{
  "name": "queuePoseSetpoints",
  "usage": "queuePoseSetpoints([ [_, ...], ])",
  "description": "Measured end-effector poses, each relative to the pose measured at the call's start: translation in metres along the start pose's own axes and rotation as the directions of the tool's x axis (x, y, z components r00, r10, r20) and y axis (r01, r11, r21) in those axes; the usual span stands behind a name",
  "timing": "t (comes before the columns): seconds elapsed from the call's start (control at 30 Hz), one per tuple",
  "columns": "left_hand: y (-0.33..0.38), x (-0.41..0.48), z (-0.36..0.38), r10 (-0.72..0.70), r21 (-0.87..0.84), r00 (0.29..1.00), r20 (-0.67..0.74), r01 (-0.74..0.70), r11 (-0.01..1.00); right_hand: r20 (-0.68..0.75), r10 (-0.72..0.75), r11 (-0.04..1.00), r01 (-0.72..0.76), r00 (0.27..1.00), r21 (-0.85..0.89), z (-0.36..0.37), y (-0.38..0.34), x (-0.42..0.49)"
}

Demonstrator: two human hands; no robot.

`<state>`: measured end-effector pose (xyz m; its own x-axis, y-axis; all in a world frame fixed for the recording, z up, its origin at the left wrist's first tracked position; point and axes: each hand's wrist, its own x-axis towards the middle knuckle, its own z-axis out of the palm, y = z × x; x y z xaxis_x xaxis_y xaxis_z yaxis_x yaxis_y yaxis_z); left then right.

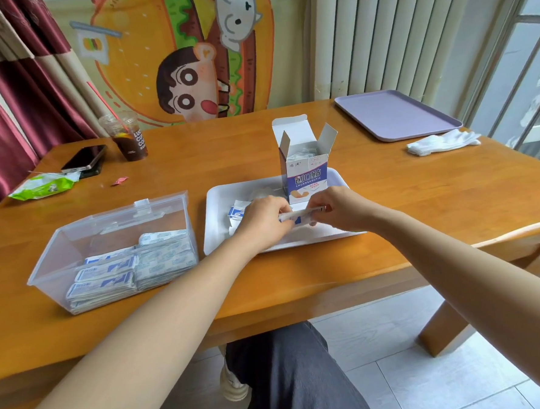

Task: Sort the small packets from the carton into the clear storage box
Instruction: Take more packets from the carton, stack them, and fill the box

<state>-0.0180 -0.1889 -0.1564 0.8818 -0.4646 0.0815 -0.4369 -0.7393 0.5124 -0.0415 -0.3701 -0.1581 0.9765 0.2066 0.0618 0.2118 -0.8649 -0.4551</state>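
Your tabletop (196, 152) is orange-brown wood. The near tray (213, 201) is plain white. The carton (305, 177) is white with a blue-purple band and pale lettering. The clear storage box (59, 245) is colourless; the packets (108, 277) inside are white with blue print, some with a fine pale-blue pattern. The bundle of packets (297, 214) between your left grip (263, 220) and right grip (338, 206) is white with blue. The far tray (396, 114) is lilac, the gloves (442, 143) white, the curtain (2, 94) maroon and cream blocks, the wrapper (43, 186) green and white, the phone (84, 157) black.

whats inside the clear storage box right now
The clear storage box holds stacked small packets: blue-and-white ones at front left, pale printed ones beside them. Lower layers are covered, so no count.
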Motion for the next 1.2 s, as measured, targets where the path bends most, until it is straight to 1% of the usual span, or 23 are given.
queuePoseSetpoints([
  [0.07, 0.005, -0.001, -0.019, 0.003, 0.021, 1.0, -0.022, -0.003, 1.0, -0.039, -0.053, 0.997, 0.055, 0.998, 0.048, -0.005, -0.011, 0.003],
  [0.17, 0.006, -0.006, -0.052, -0.038, 0.027, 0.999, -0.02, 0.038, 0.999, -0.098, -0.092, 0.992, 0.1, 0.991, 0.079, -0.014, -0.037, 0.009],
  [0.27, -0.008, -0.021, -0.093, -0.067, 0.079, 0.994, -0.088, 0.074, 0.994, -0.093, -0.138, 0.965, 0.155, 0.986, 0.21, -0.016, -0.074, 0.023],
  [0.3, -0.015, -0.027, -0.105, -0.088, 0.06, 0.992, -0.089, 0.094, 0.994, -0.093, -0.157, 0.952, 0.176, 0.983, 0.252, -0.014, -0.086, 0.029],
  [0.37, -0.034, -0.044, -0.126, -0.159, -0.067, 0.985, -0.063, 0.155, 0.986, -0.084, -0.21, 0.937, 0.226, 0.974, 0.267, -0.006, -0.112, 0.044],
  [0.43, -0.055, -0.063, -0.141, -0.248, -0.186, 0.967, -0.05, 0.235, 0.954, -0.097, -0.257, 0.94, 0.272, 0.962, 0.208, 0.004, -0.139, 0.06],
  [0.53, -0.084, -0.087, -0.158, -0.334, -0.251, 0.94, -0.063, 0.31, 0.917, -0.155, -0.312, 0.93, 0.334, 0.937, 0.149, 0.019, -0.173, 0.081],
  [0.57, -0.095, -0.095, -0.164, -0.358, -0.265, 0.931, -0.068, 0.329, 0.906, -0.14, -0.329, 0.925, 0.349, 0.934, 0.152, 0.025, -0.186, 0.087],
  [0.67, -0.118, -0.111, -0.177, -0.418, -0.304, 0.904, -0.085, 0.376, 0.875, -0.066, -0.285, 0.915, 0.292, 0.956, 0.279, 0.04, -0.212, 0.105],
  [0.73, -0.135, -0.116, -0.183, -0.487, -0.361, 0.863, -0.131, 0.416, 0.834, -0.065, -0.226, 0.915, 0.235, 0.972, 0.328, 0.047, -0.219, 0.116],
  [0.8, -0.157, -0.123, -0.189, -0.558, -0.363, 0.801, -0.219, 0.463, 0.808, -0.044, -0.167, 0.932, 0.173, 0.985, 0.32, 0.057, -0.227, 0.126],
  [0.87, -0.175, -0.129, -0.189, -0.599, -0.281, 0.744, -0.297, 0.531, 0.799, 0.028, -0.138, 0.957, 0.127, 0.99, 0.262, 0.067, -0.236, 0.13],
  [0.93, -0.185, -0.134, -0.187, -0.641, -0.228, 0.705, -0.302, 0.6, 0.767, 0.1, -0.145, 0.972, 0.123, 0.984, 0.202, 0.076, -0.247, 0.129],
  [0.97, -0.187, -0.136, -0.187, -0.656, -0.225, 0.7, -0.282, 0.616, 0.755, 0.111, -0.147, 0.976, 0.126, 0.983, 0.177, 0.08, -0.254, 0.13],
  [1.07, -0.191, -0.135, -0.184, -0.65, -0.194, 0.72, -0.243, 0.621, 0.76, 0.092, -0.134, 0.989, 0.127, 0.987, 0.079, 0.093, -0.269, 0.132],
  [1.13, -0.19, -0.135, -0.183, -0.644, -0.167, 0.722, -0.254, 0.622, 0.765, 0.076, -0.115, 0.993, 0.115, 0.99, 0.005, 0.102, -0.275, 0.133],
  [1.2, -0.19, -0.136, -0.184, -0.639, -0.154, 0.726, -0.256, 0.622, 0.768, 0.059, -0.093, 0.995, 0.095, 0.994, -0.029, 0.111, -0.279, 0.135],
])
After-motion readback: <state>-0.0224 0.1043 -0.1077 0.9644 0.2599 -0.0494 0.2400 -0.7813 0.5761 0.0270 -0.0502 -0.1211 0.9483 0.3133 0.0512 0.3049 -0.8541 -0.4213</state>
